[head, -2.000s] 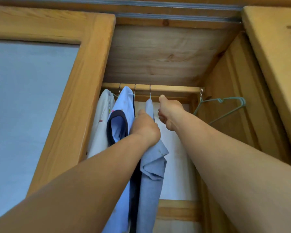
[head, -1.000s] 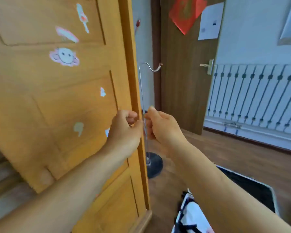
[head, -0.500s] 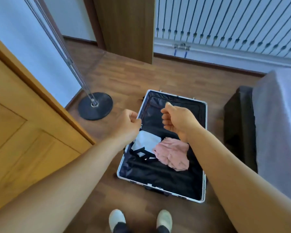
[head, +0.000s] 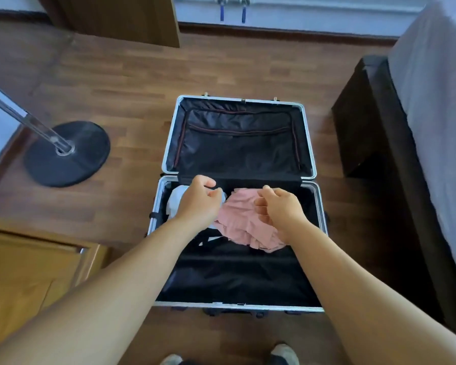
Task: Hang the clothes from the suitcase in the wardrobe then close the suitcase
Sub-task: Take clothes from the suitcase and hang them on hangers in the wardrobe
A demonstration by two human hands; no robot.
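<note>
An open suitcase (head: pixel 169 138) with a silver frame and black lining lies flat on the wooden floor below me. In its near half a crumpled pink garment (head: pixel 241 219) lies beside a white garment (head: pixel 175 200), which my left arm partly hides. My left hand (head: pixel 199 202) hovers over the white garment with its fingers loosely curled and nothing in it. Over the pink garment, my right hand (head: pixel 279 208) has its fingers spread and curved and holds nothing. I cannot tell whether either hand touches the cloth.
A floor stand with a round black base (head: pixel 66 154) and a metal pole stands left of the suitcase. The wardrobe's wooden door (head: pixel 24 272) is at the lower left. A bed with a dark frame (head: pixel 395 159) runs along the right. My feet (head: pixel 283 354) are at the bottom edge.
My view swung from the wardrobe rail down to the suitcase on the floor. Both hands dropped lower and closer to the clothes, and the fingers loosened from fists.
</note>
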